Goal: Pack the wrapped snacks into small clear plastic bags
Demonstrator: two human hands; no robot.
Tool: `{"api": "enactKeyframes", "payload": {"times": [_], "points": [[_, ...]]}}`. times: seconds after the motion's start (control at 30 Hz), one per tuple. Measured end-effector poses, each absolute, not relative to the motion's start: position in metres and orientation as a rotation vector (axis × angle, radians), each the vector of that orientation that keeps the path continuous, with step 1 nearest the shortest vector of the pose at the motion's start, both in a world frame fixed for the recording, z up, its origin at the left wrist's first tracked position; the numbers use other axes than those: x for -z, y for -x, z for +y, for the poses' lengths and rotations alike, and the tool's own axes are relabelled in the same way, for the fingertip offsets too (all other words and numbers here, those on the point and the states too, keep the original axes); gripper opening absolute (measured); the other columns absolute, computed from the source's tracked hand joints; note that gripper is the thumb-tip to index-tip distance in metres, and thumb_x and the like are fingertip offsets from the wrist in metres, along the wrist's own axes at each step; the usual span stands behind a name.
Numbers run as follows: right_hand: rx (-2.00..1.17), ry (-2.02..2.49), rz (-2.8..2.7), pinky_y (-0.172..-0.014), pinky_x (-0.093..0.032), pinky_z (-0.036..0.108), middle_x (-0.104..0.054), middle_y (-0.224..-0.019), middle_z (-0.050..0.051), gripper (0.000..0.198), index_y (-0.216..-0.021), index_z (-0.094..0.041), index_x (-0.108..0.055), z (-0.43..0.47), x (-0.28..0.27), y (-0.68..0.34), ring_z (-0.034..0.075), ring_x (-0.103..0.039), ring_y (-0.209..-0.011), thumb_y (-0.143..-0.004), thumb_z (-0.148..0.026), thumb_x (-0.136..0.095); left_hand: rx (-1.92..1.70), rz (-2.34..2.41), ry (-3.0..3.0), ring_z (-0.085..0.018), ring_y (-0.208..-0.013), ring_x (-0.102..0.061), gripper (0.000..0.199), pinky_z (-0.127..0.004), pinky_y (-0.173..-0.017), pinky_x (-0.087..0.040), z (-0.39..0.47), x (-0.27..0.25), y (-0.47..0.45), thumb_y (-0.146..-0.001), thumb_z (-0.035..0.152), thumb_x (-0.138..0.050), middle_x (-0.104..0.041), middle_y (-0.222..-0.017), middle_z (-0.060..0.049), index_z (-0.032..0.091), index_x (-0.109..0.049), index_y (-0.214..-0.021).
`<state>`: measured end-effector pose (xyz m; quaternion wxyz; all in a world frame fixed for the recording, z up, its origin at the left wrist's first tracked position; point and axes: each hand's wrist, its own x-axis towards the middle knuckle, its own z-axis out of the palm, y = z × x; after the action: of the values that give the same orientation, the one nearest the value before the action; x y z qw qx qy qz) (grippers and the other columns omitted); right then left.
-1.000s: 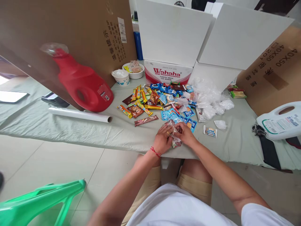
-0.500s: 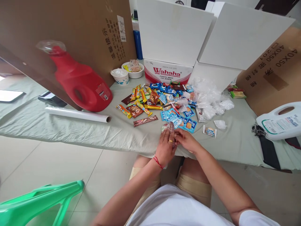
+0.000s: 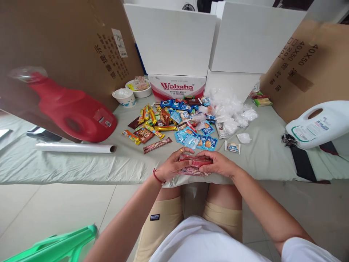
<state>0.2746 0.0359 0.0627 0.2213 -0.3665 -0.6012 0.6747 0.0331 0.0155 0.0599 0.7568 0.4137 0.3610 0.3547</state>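
At the table's front edge, a bundle of red-brown snack bars (image 3: 195,169) in clear plastic lies sideways between my hands. My left hand (image 3: 172,164), with a ring and a red string bracelet, is closed on its left end, thumb on the near face. Around the right end, my right hand (image 3: 220,163) is closed with the fingers over the far side. Just beyond my hands are blue biscuit packets (image 3: 206,142). A single brown wafer bar (image 3: 157,145) lies to their left, and a small white-wrapped biscuit (image 3: 232,147) to their right.
Behind are piled yellow-wrapped bars (image 3: 166,128), clear plastic bags (image 3: 225,109) and a Wahaha carton (image 3: 177,87). A red jug (image 3: 79,112) and white film roll (image 3: 75,147) stand or lie left. A white jug (image 3: 321,125) lies right; a green stool (image 3: 62,243) is on the floor.
The bundle has turned from roughly upright to sideways, and my hands have moved apart to its two ends. The camera view has shifted somewhat to the right.
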Motion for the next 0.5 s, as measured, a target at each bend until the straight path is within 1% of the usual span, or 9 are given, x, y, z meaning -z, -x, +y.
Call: {"api": "enactKeyframes", "payload": {"times": [0.07,0.1,0.2,0.27,0.3,0.33,0.4,0.47,0.5], "points": [[-1.852,1.063,-1.461,-0.091,-0.054,0.034,-0.076,-0.109,0.002,0.057,-0.117,-0.023,-0.071,0.021,-0.057,-0.278,0.021,-0.070,-0.099,-0.070,-0.045,-0.093,-0.725,0.794,-0.851,-0.017,-0.079,-0.070,0.069,-0.029,-0.074,-0.054,0.022,-0.059,-0.047,-0.072,0.044,-0.091,-0.073,-0.094,-0.003,0.022,-0.055,-0.127],[-1.853,1.088,-1.361,-0.089,-0.054,0.033,-0.076,-0.106,0.002,0.055,-0.116,-0.023,-0.072,0.015,-0.055,-0.281,0.020,-0.070,-0.096,-0.070,-0.045,-0.093,-0.716,0.793,-0.830,-0.017,-0.082,-0.070,0.073,-0.030,-0.076,-0.054,0.026,-0.060,-0.055,-0.072,0.047,-0.091,-0.073,-0.098,-0.003,0.023,-0.054,-0.130],[-1.820,1.157,-1.083,-0.083,-0.057,0.032,-0.077,-0.103,0.002,0.054,-0.111,-0.022,-0.074,0.012,-0.053,-0.303,0.018,-0.071,-0.087,-0.067,-0.044,-0.095,-0.782,0.786,-0.823,-0.023,-0.105,-0.070,0.078,-0.035,-0.087,-0.056,0.039,-0.063,-0.076,-0.076,0.059,-0.084,-0.069,-0.123,-0.009,0.024,-0.051,-0.138],[-1.674,1.199,-0.924,-0.078,-0.059,0.031,-0.078,-0.101,0.003,0.054,-0.109,-0.022,-0.074,0.025,-0.056,-0.333,0.018,-0.072,-0.082,-0.064,-0.044,-0.096,-0.881,0.871,-0.906,-0.027,-0.121,-0.065,0.078,-0.040,-0.096,-0.056,0.046,-0.063,-0.081,-0.080,0.063,-0.078,-0.062,-0.139,-0.012,0.024,-0.050,-0.141],[-1.557,1.215,-0.857,-0.075,-0.060,0.030,-0.078,-0.101,0.003,0.055,-0.108,-0.022,-0.074,0.036,-0.058,-0.353,0.017,-0.071,-0.080,-0.063,-0.044,-0.096,-0.928,0.962,-0.976,-0.028,-0.125,-0.063,0.076,-0.042,-0.099,-0.055,0.047,-0.060,-0.078,-0.081,0.063,-0.076,-0.060,-0.141,-0.013,0.024,-0.050,-0.140],[-1.418,1.227,-0.796,-0.072,-0.060,0.029,-0.077,-0.099,0.003,0.055,-0.106,-0.022,-0.074,0.050,-0.061,-0.375,0.017,-0.071,-0.078,-0.061,-0.044,-0.097,-0.965,1.081,-1.063,-0.028,-0.127,-0.062,0.073,-0.043,-0.101,-0.055,0.048,-0.055,-0.072,-0.083,0.063,-0.074,-0.060,-0.142,-0.014,0.022,-0.051,-0.139],[-1.116,1.257,-0.683,-0.068,-0.060,0.028,-0.076,-0.093,0.001,0.053,-0.100,-0.021,-0.071,0.083,-0.065,-0.425,0.016,-0.070,-0.073,-0.058,-0.040,-0.097,-0.982,1.340,-1.258,-0.028,-0.123,-0.065,0.065,-0.045,-0.104,-0.054,0.046,-0.041,-0.052,-0.084,0.062,-0.070,-0.066,-0.133,-0.015,0.018,-0.056,-0.130],[-0.844,1.347,-0.559,-0.065,-0.060,0.029,-0.072,-0.081,-0.001,0.044,-0.089,-0.020,-0.065,0.122,-0.067,-0.472,0.015,-0.068,-0.068,-0.060,-0.033,-0.096,-0.939,1.536,-1.453,-0.028,-0.111,-0.070,0.056,-0.045,-0.097,-0.058,0.039,-0.024,-0.024,-0.087,0.063,-0.063,-0.070,-0.121,-0.013,0.018,-0.061,-0.120],[-0.741,1.430,-0.505,-0.064,-0.060,0.029,-0.069,-0.076,-0.002,0.039,-0.085,-0.020,-0.061,0.141,-0.068,-0.493,0.015,-0.066,-0.065,-0.064,-0.029,-0.092,-0.930,1.609,-1.562,-0.027,-0.106,-0.071,0.053,-0.043,-0.091,-0.060,0.035,-0.015,-0.011,-0.089,0.063,-0.059,-0.071,-0.117,-0.012,0.018,-0.063,-0.116]]}}
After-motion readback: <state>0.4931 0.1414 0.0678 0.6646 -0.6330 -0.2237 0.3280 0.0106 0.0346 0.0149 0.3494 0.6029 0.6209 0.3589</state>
